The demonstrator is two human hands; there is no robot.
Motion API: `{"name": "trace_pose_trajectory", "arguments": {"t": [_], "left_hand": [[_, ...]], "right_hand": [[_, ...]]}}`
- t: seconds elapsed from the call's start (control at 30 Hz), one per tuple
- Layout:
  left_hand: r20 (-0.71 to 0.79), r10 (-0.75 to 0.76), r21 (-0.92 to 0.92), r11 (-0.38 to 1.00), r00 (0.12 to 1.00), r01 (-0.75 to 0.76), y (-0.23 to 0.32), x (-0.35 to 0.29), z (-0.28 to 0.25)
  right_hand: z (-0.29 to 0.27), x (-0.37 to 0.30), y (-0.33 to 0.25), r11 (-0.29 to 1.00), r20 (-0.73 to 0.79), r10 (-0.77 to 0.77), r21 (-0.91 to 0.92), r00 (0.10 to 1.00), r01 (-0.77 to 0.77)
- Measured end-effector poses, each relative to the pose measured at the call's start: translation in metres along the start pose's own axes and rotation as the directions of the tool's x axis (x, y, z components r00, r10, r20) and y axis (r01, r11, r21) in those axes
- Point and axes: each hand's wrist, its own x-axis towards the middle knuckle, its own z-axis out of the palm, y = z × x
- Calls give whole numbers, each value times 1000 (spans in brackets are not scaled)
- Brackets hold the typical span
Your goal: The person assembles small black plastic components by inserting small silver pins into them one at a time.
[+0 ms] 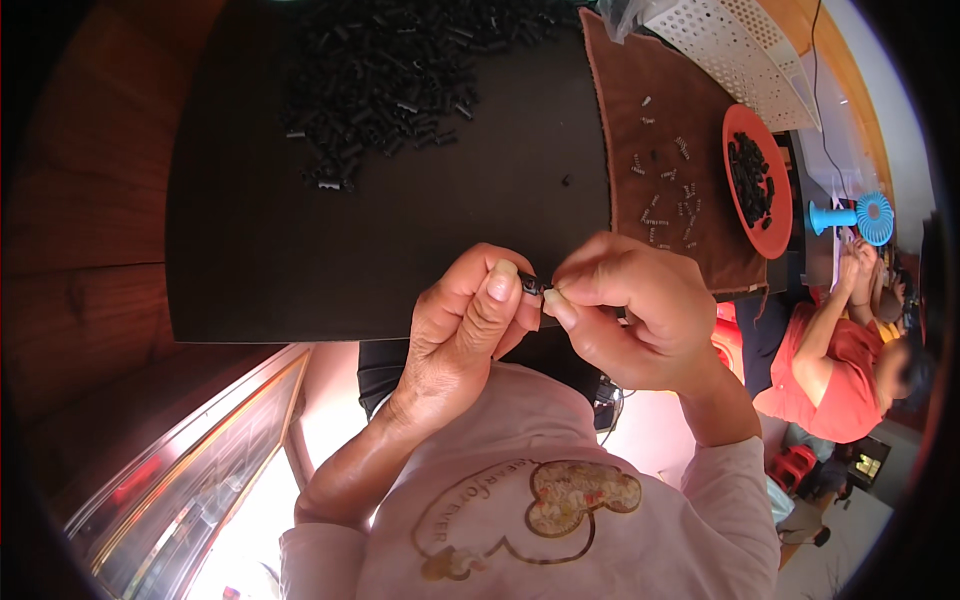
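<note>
Close to the table's near edge, my left hand (462, 322) pinches a small black tubular part (530, 284) between thumb and fingers. My right hand (640, 305) meets it from the right, thumb and forefinger closed at the part's end on a tiny dark piece (546, 288), too small to name. A large heap of similar black tubular parts (390, 85) lies at the far side of the dark table. On a brown cloth (640, 130) to the right, several small metal springs (685, 205) are scattered.
An orange bowl (780, 215) with black parts stands on the right of the cloth. Behind it is a white perforated basket (735, 55). A blue handheld fan (850, 216) is farther right. One tiny black piece (567, 181) lies on the dark tabletop (260, 260). A person in red (825, 375) sits at right.
</note>
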Motion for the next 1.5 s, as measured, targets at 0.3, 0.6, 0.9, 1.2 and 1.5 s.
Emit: {"name": "trace_pose_trajectory", "arguments": {"t": [0.3, 0.6, 0.9, 1.2, 1.5], "left_hand": [[34, 110, 325, 939, 993, -116, 5, -1, -2], [166, -126, -95, 985, 978, 143, 10, -6, -3], [152, -265, -138, 948, 952, 286, 6, -5, 1], [194, -348, -66, 928, 917, 366, 6, 6, 20], [150, -51, 78, 996, 987, 40, 2, 14, 12]], "right_hand": [[7, -3, -6, 992, -39, -63, -113, 997, 58], [-12, -3, -3, 999, 158, -15, -42, 987, 22], [-23, 7, -9, 959, 251, 19, -278, 968, 54], [-27, -12, 9, 968, 119, -150, -187, 982, 170], [-132, -58, 42, 751, -237, 9, -640, 972, -163]]}}
